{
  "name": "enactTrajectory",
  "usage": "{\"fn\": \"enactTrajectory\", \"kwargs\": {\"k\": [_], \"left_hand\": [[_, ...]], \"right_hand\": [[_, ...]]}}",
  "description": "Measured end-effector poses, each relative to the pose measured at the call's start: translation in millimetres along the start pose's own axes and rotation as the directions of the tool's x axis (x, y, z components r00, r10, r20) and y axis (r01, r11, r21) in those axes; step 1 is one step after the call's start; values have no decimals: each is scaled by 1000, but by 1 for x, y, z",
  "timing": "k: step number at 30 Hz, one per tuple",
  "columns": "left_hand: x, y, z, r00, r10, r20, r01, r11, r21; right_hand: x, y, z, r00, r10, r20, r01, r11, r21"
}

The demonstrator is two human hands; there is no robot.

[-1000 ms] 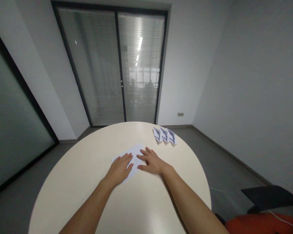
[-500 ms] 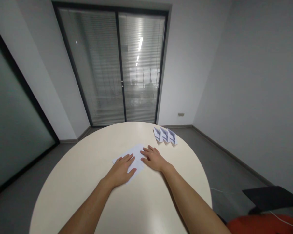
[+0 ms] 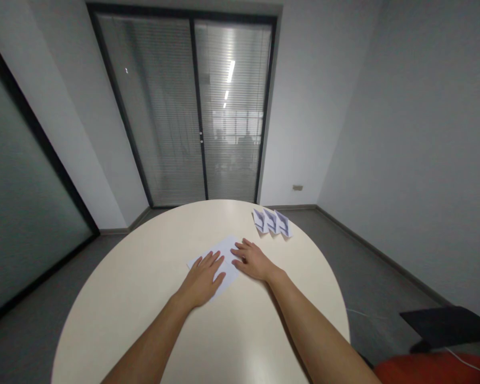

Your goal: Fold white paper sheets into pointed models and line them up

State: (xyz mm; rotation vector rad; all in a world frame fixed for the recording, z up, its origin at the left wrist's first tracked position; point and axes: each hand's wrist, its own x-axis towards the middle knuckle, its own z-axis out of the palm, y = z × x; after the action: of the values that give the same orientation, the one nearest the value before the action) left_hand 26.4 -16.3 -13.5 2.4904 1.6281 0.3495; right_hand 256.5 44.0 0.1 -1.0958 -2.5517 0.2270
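Observation:
A white sheet of paper (image 3: 224, 249) lies flat near the middle of a round cream table (image 3: 144, 288). My left hand (image 3: 203, 278) rests palm down on the sheet's near half, fingers stretched out. My right hand (image 3: 253, 260) lies flat on the sheet's right edge, fingers spread and pointing left. Neither hand grips anything. Much of the sheet is hidden under both hands.
Three folded paper pieces (image 3: 272, 222) sit in a row at the table's far right edge. Glass sliding doors with blinds (image 3: 196, 112) stand behind the table. A black chair part (image 3: 444, 325) and something orange (image 3: 436, 368) are at the lower right.
My right hand has slid a little toward the sheet's right edge, and the view has shifted slightly. The left hand stays flat on the paper.

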Motion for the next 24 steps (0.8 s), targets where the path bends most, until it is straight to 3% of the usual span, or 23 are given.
{"fn": "enactTrajectory", "kwargs": {"k": [6,12,18,24], "left_hand": [[2,-2,-2,999,-43,-30,43,999,-13],[1,-8,-2,1000,8,-26,-10,996,-84],[-4,-5,-7,984,177,14,-173,974,-143],[-5,-1,-10,983,184,-1,-181,964,-195]], "right_hand": [[-2,-13,-6,991,-124,55,119,990,81],[-3,-6,-3,997,-4,71,-1,997,73],[-6,9,3,992,128,20,-128,992,17],[-4,18,10,996,56,-66,-55,998,13]]}}
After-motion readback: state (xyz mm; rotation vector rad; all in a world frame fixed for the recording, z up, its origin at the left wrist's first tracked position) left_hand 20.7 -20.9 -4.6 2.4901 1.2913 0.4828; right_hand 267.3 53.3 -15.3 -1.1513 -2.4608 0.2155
